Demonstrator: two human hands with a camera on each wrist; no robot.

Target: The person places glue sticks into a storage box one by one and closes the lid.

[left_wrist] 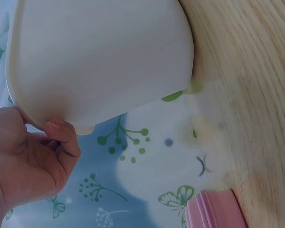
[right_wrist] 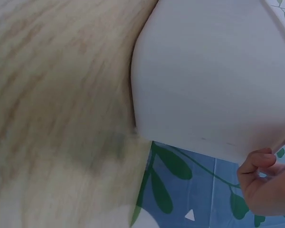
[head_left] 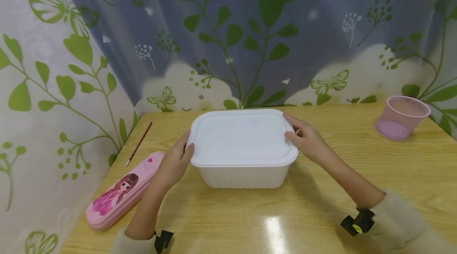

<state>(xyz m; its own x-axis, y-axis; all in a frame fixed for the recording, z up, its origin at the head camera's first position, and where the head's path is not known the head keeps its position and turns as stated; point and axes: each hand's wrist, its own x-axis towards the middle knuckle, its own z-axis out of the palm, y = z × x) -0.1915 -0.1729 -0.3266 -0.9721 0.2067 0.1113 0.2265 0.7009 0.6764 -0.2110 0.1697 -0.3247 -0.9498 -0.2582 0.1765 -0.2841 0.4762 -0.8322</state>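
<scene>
A white plastic box (head_left: 244, 176) with a flat white lid (head_left: 242, 137) stands on the wooden table, the lid lying over its top. My left hand (head_left: 176, 162) grips the rim at the box's left end, with the thumb on the lid's edge. At the opposite end my right hand (head_left: 308, 141) holds the rim, its thumb likewise on the lid. Both wrist views show curled fingers (left_wrist: 61, 137) under the rim, against the box wall. Whether lid and box are pressed together at the rim is hard to tell.
A pink pencil case (head_left: 125, 192) with a doll picture lies beside my left forearm. Behind it is a dark red pencil (head_left: 139, 143). A pink translucent cup (head_left: 401, 118) stands at the far right of the table (head_left: 221, 218). A leaf-patterned curtain (head_left: 228, 47) hangs along the back edge.
</scene>
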